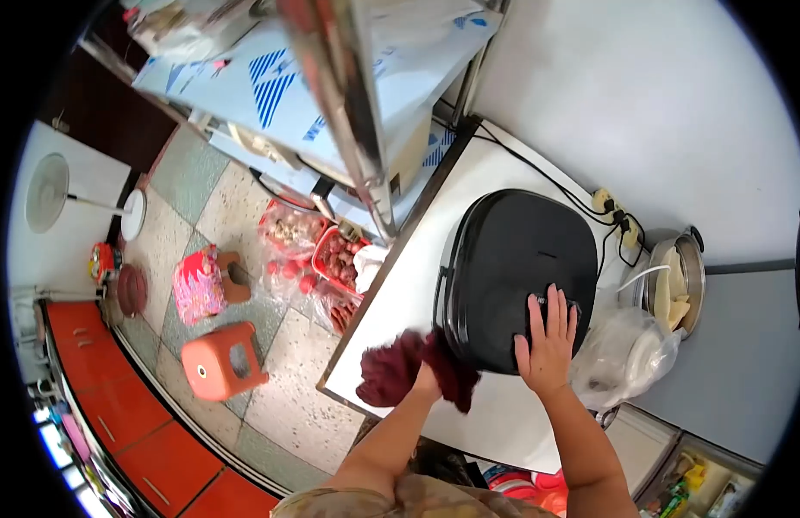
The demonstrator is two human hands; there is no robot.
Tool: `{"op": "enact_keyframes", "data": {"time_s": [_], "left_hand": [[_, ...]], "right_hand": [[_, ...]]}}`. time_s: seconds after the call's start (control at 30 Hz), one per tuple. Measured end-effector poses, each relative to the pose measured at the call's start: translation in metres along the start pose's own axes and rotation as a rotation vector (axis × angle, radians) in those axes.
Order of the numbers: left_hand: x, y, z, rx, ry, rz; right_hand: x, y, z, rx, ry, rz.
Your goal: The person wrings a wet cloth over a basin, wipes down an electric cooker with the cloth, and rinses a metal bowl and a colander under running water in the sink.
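A black kitchen appliance (516,250) with a rounded, squarish lid sits on a white tabletop (365,345). My right hand (548,345) lies flat on its lid near the front, fingers spread over a small panel with markings. My left hand (428,380) grips a dark red cloth (391,369) against the appliance's near left corner. Most of the left fingers are hidden by the bunched cloth.
Right of the appliance are a plastic bag (629,354), a metal pot (692,276) and a power strip (616,216) with black cords. A metal post (340,95) rises at the rack. Orange stools (214,358) and a red basket (340,259) stand on the floor.
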State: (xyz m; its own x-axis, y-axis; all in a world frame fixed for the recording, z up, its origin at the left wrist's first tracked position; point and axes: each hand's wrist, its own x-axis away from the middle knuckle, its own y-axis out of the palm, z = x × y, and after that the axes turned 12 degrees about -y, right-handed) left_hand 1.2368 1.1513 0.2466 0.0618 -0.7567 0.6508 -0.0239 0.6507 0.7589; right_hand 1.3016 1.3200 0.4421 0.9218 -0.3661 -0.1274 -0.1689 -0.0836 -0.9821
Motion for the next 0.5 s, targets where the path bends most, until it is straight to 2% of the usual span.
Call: {"op": "enact_keyframes", "data": {"time_s": [0.07, 0.1, 0.17, 0.23, 0.3, 0.4, 0.5], "left_hand": [[-0.01, 0.023, 0.013, -0.003, 0.086, 0.021], [-0.023, 0.016, 0.024, 0.132, -0.026, -0.061], [0.003, 0.082, 0.074, 0.029, -0.141, -0.129], [-0.035, 0.049, 0.097, -0.456, 0.209, -0.138], [-0.013, 0.093, 0.128, -0.552, 0.201, -0.221], [-0.048, 0.08, 0.13, -0.546, 0.183, -0.086], [-0.022, 0.076, 0.111, -0.403, 0.109, -0.045]], "right_hand": [[0.0, 0.0, -0.001, -0.002, 0.011, -0.006], [-0.001, -0.003, -0.003, 0.01, 0.02, -0.049], [0.0, 0.001, -0.001, 0.033, -0.019, -0.043], [0.002, 0.005, -0.001, 0.043, -0.033, -0.012], [0.003, 0.008, -0.002, 0.053, -0.053, -0.005], [0.005, 0.009, -0.002, 0.062, -0.061, 0.004], [0.006, 0.012, -0.002, 0.083, -0.07, 0.012]]}}
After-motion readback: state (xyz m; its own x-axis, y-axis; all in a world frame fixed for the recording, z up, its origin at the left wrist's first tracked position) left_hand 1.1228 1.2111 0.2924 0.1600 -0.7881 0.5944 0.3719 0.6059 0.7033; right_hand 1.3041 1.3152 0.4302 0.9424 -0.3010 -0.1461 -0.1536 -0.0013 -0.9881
